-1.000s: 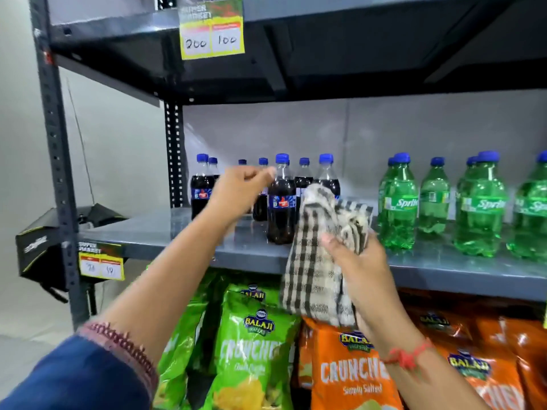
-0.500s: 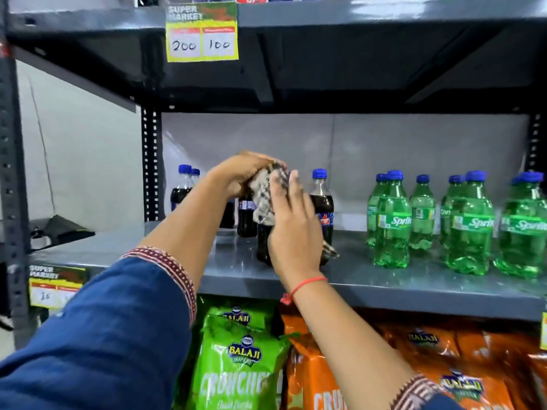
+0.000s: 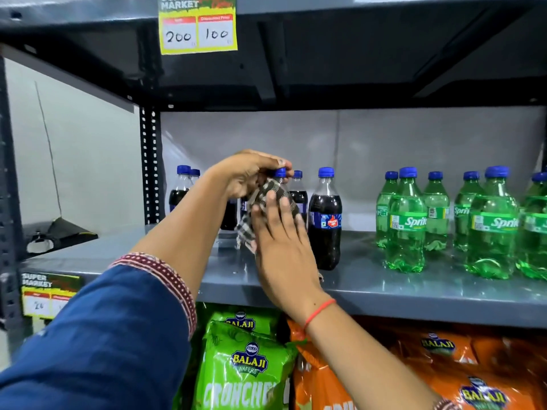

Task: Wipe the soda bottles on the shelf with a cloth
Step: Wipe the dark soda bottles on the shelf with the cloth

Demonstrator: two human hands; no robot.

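Note:
Several dark cola bottles with blue caps stand on the grey shelf (image 3: 384,285) at the left. My left hand (image 3: 245,173) grips the neck of one cola bottle (image 3: 279,173) just under its blue cap. My right hand (image 3: 281,241) presses a black-and-white checked cloth (image 3: 266,199) flat against the front of that bottle, whose body is mostly hidden by hand and cloth. Another cola bottle (image 3: 325,220) stands just to the right, untouched. Several green Sprite bottles (image 3: 407,223) stand further right.
An upper shelf with a yellow price tag (image 3: 198,28) hangs overhead. Green chip bags (image 3: 245,365) and orange chip bags (image 3: 438,368) fill the level below. A perforated upright post (image 3: 149,161) stands at the back left. A second price tag (image 3: 47,294) is on the shelf edge.
The camera has moved closer. My right hand has slid the cloth down the front of the bottle, while my left hand has stayed on the bottle's neck.

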